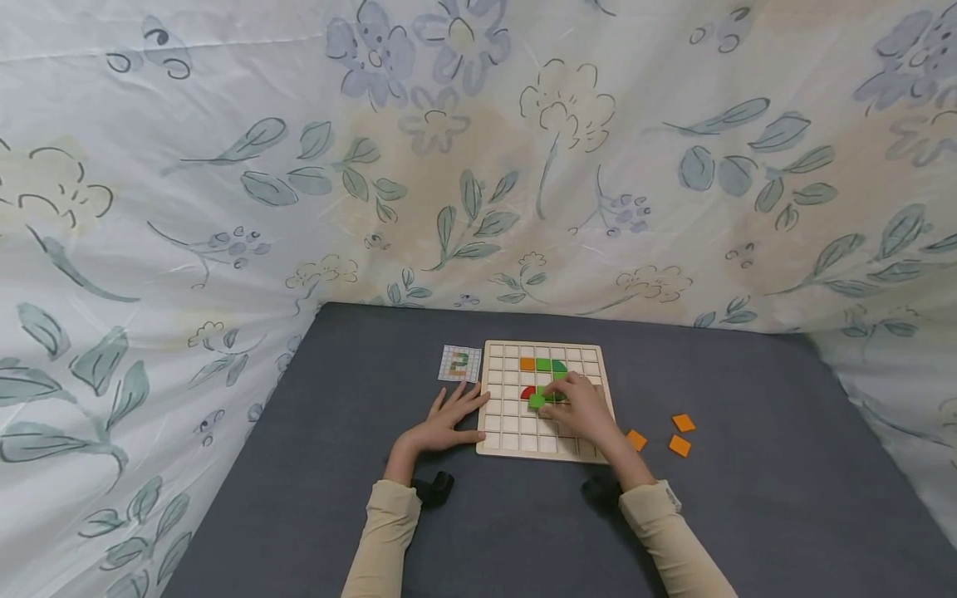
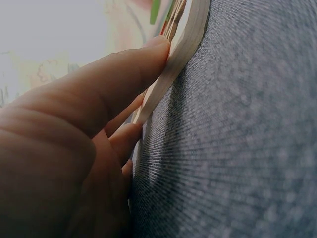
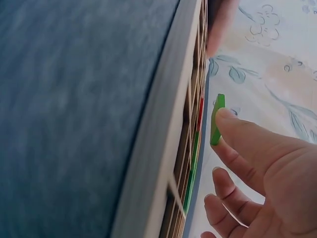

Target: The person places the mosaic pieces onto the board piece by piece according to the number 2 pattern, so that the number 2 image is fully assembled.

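Note:
A wooden grid board (image 1: 501,444) lies on the dark tabletop. My left hand (image 1: 441,428) rests flat beside it, fingers spread, thumb and fingertips touching its left edge. Over the board's middle, my right hand (image 1: 585,409) pinches a green square tile (image 3: 217,119) between thumb and index finger, raised above the grid in the right wrist view. In the upper cells sit an orange square tile (image 1: 527,364), a green square tile (image 1: 543,364) and a green rounded tile (image 1: 558,365). A red rounded tile (image 1: 527,391) lies lower, next to green tiles partly hidden by my right hand.
Left of the board's top corner is a pattern card (image 1: 459,364) with a coloured figure. Loose orange tiles (image 1: 679,446) lie to the right, one close to my right wrist. A floral cloth (image 1: 478,166) hangs behind the table.

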Demonstrator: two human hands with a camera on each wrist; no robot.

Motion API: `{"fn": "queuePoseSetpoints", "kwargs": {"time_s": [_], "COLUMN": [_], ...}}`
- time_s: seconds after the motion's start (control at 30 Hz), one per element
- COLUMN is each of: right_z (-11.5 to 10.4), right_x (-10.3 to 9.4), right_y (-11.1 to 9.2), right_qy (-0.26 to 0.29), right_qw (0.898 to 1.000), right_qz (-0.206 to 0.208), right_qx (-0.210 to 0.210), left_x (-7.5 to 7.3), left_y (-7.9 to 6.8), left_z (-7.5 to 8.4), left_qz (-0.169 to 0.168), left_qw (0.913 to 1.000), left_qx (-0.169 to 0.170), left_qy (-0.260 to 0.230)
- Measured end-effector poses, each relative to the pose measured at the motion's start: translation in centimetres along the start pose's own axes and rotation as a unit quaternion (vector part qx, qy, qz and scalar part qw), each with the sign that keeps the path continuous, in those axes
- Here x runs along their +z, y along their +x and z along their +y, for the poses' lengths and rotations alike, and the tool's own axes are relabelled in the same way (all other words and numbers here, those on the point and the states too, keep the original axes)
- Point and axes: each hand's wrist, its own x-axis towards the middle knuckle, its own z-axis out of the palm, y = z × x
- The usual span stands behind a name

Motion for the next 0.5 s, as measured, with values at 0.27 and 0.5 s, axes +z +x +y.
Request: {"fn": "queuePoseSetpoints", "kwargs": {"time_s": [0.27,0.5], "right_z": [-0.81,-1.07], "right_x": [0.69,0.76], "right_y": [0.13,0.07], "right_qy": [-0.016,-0.023], "right_qw": [1.0,1.0], "right_qz": [-0.005,-0.014], "right_qx": [-0.003,-0.006], "left_x": [0.01,0.08], "left_y": [0.02,0.13], "left_z": [0.01,-0.14], "left_qz": [0.001,0.002], "left_qw": [1.0,1.0], "left_qx": [-0.001,-0.003], "left_qy": [0.0,0.002]}}
